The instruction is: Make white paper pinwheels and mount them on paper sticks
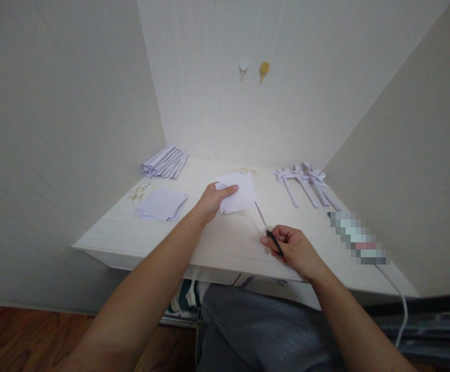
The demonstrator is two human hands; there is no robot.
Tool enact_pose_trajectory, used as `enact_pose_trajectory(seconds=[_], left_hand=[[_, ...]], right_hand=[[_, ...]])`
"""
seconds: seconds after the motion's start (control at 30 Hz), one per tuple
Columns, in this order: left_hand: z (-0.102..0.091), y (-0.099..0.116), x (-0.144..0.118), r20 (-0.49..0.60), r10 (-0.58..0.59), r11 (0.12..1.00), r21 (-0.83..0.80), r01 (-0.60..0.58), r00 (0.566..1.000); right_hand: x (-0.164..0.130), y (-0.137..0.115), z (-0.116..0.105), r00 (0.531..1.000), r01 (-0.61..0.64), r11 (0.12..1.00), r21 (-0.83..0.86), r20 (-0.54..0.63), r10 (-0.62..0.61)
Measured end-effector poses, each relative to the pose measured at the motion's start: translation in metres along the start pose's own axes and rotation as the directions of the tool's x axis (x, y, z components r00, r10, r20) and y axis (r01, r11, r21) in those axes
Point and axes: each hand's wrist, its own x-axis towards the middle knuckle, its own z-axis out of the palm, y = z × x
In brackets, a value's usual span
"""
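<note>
My left hand (211,199) pinches a folded white paper (237,194) just above the pale wooden desk (225,243), near its middle. My right hand (293,248) grips the black handles of a pair of scissors (267,228). The thin blades point up and left, and their tip reaches the paper's lower right edge. Whether the blades are apart is too small to tell.
A stack of white paper squares (162,204) lies at the left, with small scraps (138,192) beside it. A bundle of rolled paper strips (165,162) sits at the back left. Several paper pinwheels (306,183) lie at the right. A blurred device (359,238) with a white cable rests near the right edge.
</note>
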Motion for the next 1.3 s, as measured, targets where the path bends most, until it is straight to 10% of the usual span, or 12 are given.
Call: enact_pose_trajectory(seconds=[1.3], left_hand=[[-0.005,0.004,-0.002,0.177,-0.144,0.984,0.133,0.121,0.974]], right_hand=[[0.008,0.010,-0.001,0.983,0.045,0.992,0.119,-0.182,-0.023]])
